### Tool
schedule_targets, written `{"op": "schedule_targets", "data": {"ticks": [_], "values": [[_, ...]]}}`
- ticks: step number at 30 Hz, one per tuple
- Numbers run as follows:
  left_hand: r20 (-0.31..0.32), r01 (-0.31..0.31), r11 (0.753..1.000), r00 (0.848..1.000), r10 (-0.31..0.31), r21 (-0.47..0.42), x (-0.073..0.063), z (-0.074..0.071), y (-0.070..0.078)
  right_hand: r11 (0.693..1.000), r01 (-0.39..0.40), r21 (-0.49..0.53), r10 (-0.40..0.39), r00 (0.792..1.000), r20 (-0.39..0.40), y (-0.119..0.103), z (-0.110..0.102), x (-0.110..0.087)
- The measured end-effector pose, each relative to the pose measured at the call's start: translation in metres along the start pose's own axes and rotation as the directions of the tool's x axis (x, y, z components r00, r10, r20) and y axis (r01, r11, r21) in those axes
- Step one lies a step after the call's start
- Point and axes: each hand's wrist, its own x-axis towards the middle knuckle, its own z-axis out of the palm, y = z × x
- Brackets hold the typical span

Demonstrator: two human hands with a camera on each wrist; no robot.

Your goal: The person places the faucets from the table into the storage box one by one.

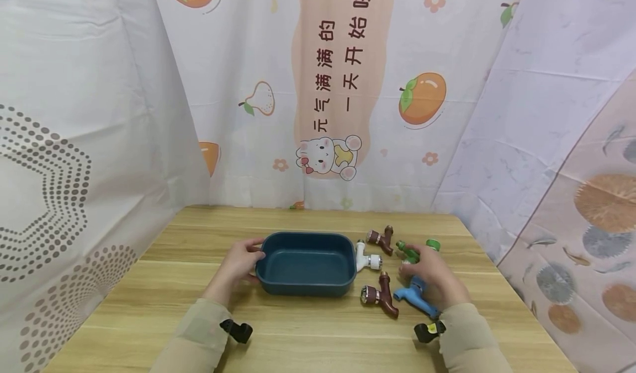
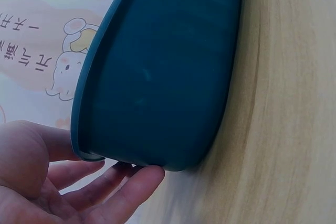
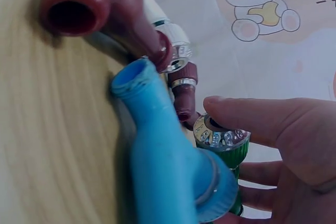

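My left hand (image 1: 240, 261) grips the left end of a dark teal plastic basin (image 1: 308, 289), thumb at the rim and fingers against the outer wall in the left wrist view. The basin stands upright and bare inside. My right hand (image 1: 436, 273) reaches over a green tap (image 3: 228, 153), its thumb at the silver-faced knob and fingers behind the body, pinching it. Part of that tap is hidden by the hand. Just nearer lies a blue tap (image 1: 418, 298), partly under the hand in the head view.
Between basin and right hand lie a white tap (image 1: 365, 260) close to the basin's right end, a dark red tap (image 1: 382, 239) behind it and another dark red tap (image 1: 385, 297) in front. Everything rests on a wooden table (image 1: 318, 334), with printed curtains (image 1: 248, 42) around its back and sides.
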Motion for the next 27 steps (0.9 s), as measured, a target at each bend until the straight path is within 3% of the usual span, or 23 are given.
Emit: {"op": "schedule_targets", "data": {"ticks": [18,27], "values": [[0.009,0.010,1.000,1.000,-0.010,-0.006,0.000,0.000,-0.001,0.999,0.054,0.007,-0.053,0.995,-0.079,-0.012,-0.030,-0.011],[0.005,0.017,1.000,1.000,-0.017,-0.007,0.000,0.001,0.000,0.998,0.065,-0.014,-0.066,0.993,-0.098,-0.017,-0.034,-0.011]]}}
